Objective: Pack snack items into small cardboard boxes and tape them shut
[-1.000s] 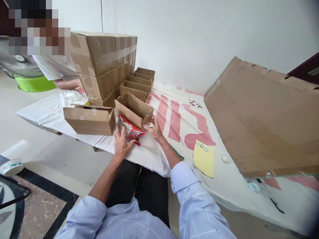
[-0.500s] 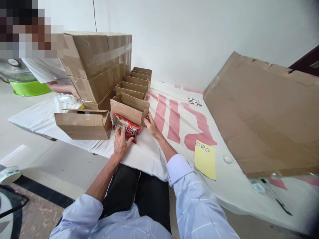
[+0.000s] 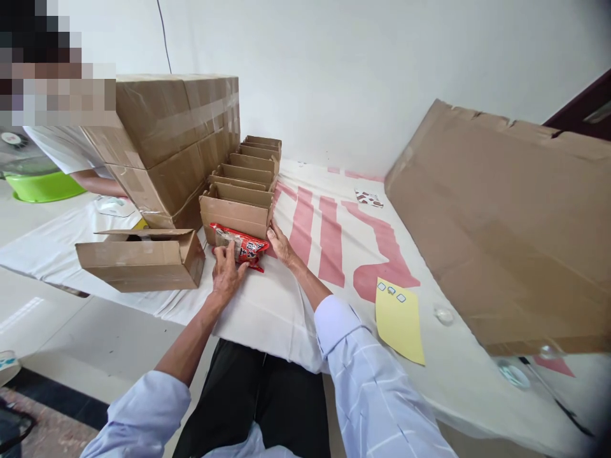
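My left hand (image 3: 228, 272) holds a shiny red plastic packet (image 3: 248, 245) with its fingers curved over it and its thumb at the lower edge. The packet lies on the table against the front of an open-topped cardboard box (image 3: 233, 215). At that box's right front corner, my right hand (image 3: 282, 247) grips the side, its fingers partly hidden behind the corner. This box is the nearest of a row of similar open boxes (image 3: 255, 162); their insides are mostly hidden. Left of the packet stands another small cardboard box (image 3: 140, 270) with its flap partly raised.
Large taped cartons (image 3: 167, 140) stand left of the row, with a co-worker's arm (image 3: 98, 183) behind them. A big cardboard sheet (image 3: 506, 229) leans at the right. A yellow paper (image 3: 400, 324) and a patterned card (image 3: 369, 197) lie on the white cloth.
The front box has turned straighter and sits closer against the row. The red packet and both hands have moved along with it. The camera view has shifted slightly.
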Available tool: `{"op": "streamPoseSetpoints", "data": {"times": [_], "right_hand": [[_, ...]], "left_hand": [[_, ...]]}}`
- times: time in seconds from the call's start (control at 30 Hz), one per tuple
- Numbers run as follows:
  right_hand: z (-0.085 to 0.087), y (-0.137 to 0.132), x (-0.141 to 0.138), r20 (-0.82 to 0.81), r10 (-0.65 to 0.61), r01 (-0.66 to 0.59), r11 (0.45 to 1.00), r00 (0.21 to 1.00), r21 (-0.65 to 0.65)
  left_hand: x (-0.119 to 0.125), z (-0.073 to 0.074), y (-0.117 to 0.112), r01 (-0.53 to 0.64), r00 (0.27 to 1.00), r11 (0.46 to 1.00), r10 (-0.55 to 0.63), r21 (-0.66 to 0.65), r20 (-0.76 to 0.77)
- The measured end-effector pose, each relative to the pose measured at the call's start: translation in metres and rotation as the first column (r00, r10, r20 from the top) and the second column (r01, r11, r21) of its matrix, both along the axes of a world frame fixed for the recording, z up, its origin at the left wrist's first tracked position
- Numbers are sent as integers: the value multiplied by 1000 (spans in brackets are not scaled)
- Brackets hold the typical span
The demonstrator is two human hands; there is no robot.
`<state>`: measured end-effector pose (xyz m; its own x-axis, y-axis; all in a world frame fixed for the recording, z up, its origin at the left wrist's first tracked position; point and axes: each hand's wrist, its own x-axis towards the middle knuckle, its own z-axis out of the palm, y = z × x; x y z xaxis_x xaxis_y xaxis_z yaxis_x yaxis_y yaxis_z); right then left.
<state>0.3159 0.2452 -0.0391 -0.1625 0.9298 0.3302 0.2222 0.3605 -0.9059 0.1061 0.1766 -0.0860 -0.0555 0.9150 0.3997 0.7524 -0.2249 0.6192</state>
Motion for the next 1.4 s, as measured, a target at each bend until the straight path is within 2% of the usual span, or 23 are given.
{"op": "streamPoseSetpoints", "data": {"times": [0.3,0.4,0.5,0.6,0.7,0.8,0.9,1.03,1.1,1.23,1.4], "right_hand": [[-26,-4,14,23,-108,110,979,994,-173],[-27,-9,18,36,-117,121,976,993,-183],[-22,-24,25,88,-125,138,976,988,-170],[-13,-58,33,152,-102,114,990,983,-77],[-3,-111,40,236,-96,86,995,967,49],[3,-172,52,344,-158,107,981,925,162],[-1,-227,77,490,-286,196,954,824,226],[-23,-277,120,661,-429,376,897,615,232],[-36,-288,137,702,-444,402,884,557,240],[-58,-289,149,703,-495,401,861,512,314],[-69,-279,145,682,-582,441,804,443,399]], "left_hand": [[7,6,51,-3,1000,1000,3,-8,14],[12,13,67,-22,1000,1000,22,-21,-13],[20,23,80,-56,996,995,49,-88,-78],[26,32,91,-78,991,985,60,-153,-117],[27,35,103,-73,993,982,55,-172,-108],[25,33,116,-48,998,985,42,-166,-39],[23,30,127,17,996,986,-2,-164,89],[22,31,127,51,991,984,-28,-172,132],[22,33,120,38,995,982,-20,-183,100],[21,43,99,-2,1000,981,0,-192,-10],[24,59,84,14,966,981,-63,-194,-251]]}}
